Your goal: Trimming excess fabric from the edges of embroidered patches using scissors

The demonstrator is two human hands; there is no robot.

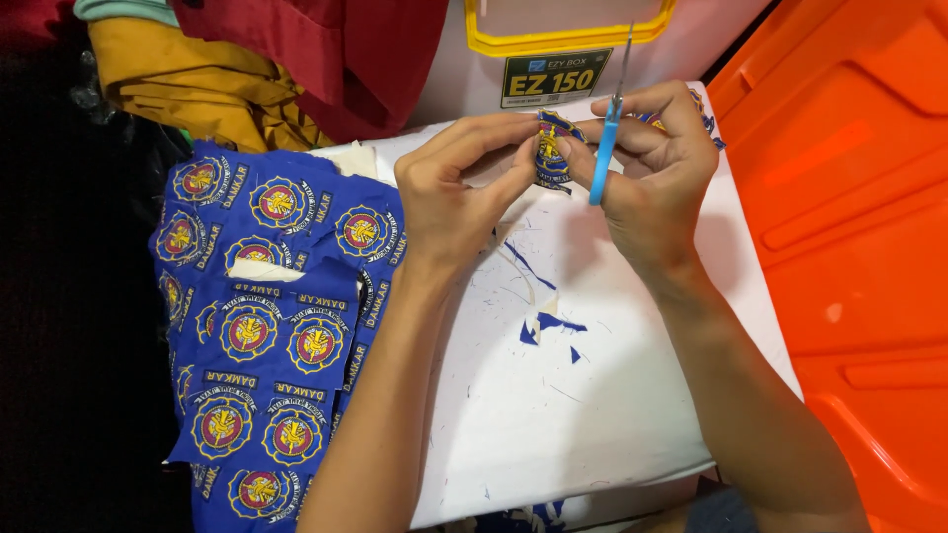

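While the left hand (pixel 454 188) pinches a small embroidered badge (pixel 553 148) above the white board (pixel 553 415), the right hand (pixel 657 163) grips blue-handled scissors (pixel 607 118), blades pointing up, just beside it. Blue scraps (pixel 548 326) lie on the board below the badge. Left of the board sits a blue sheet of uncut badges (pixel 267 336); right of it, an orange crate (pixel 859 227).

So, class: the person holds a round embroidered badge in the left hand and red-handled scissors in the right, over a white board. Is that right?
Not quite. The head view shows the scissors have blue handles, not red. The rest holds: the left hand pinches the round embroidered badge, the right hand holds the scissors, over the white board.
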